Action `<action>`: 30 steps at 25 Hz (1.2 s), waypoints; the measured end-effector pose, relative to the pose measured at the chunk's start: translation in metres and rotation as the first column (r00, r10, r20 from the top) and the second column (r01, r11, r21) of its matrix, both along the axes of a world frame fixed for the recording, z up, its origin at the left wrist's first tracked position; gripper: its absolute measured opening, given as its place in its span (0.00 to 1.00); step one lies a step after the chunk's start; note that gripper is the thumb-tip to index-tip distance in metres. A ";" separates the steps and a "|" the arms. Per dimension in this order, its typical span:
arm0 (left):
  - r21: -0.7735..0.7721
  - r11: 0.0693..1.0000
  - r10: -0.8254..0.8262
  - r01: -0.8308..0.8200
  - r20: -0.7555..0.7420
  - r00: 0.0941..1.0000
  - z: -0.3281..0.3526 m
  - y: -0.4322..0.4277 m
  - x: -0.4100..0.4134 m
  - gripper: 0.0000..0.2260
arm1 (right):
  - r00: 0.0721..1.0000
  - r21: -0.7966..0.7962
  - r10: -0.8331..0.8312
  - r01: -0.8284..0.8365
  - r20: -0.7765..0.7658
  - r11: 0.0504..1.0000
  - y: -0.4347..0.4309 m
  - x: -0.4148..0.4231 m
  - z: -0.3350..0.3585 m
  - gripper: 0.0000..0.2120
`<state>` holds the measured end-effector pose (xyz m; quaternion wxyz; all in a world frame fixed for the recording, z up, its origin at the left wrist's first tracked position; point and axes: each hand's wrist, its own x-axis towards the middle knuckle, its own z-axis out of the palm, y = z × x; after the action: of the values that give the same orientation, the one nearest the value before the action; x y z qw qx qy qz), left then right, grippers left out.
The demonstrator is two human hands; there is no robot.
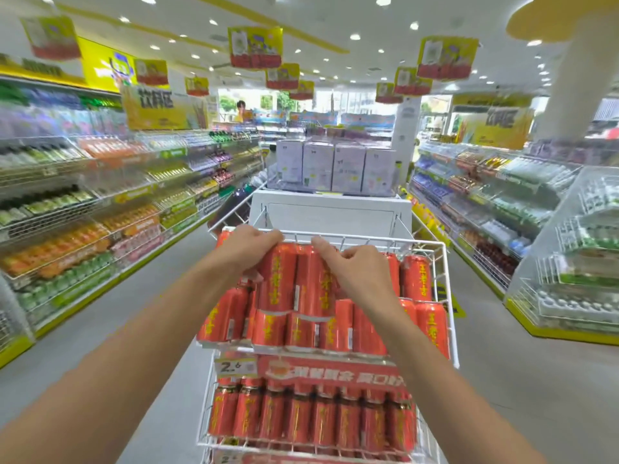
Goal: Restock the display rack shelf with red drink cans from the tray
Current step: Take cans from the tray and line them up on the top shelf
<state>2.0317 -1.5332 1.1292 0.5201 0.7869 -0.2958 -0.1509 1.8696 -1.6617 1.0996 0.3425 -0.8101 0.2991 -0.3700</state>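
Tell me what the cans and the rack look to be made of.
Cans: likely thin metal, glossy red print with yellow characters; highlights run along their rounded sides. Rack: seemingly white-coated metal wire; thin rods form an open grid around the shelf.

Both bare forearms extended forward, hands at the far end of reach.

The left hand [249, 244] lies palm down, its fingers [268, 236] curled over and closed in a grip, wrist straight. The right hand [355, 272] sits just to its right, knuckles up, index finger stretched toward the left and far side, the other fingers bent under. The forearms converge from the near corners.
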 end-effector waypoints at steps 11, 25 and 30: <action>0.098 0.960 0.239 -0.263 0.204 0.949 -0.028 -0.074 0.064 0.19 | 0.973 -0.008 -0.214 0.214 -0.080 0.977 -0.061 0.096 -0.019 0.40; 0.195 0.964 0.134 -0.182 0.237 0.962 -0.042 -0.075 0.059 0.29 | 0.958 0.001 -0.239 0.242 -0.159 0.970 -0.063 0.105 -0.035 0.36; 0.146 0.978 0.113 -0.148 0.228 0.967 -0.042 -0.073 0.057 0.22 | 0.944 -0.066 -0.235 0.225 -0.232 0.972 -0.063 0.102 -0.036 0.37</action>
<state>2.0889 -1.6057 1.0875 0.4276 0.8561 -0.2854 -0.0524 1.9714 -1.7248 1.0638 0.2430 -0.8146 0.4232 -0.3135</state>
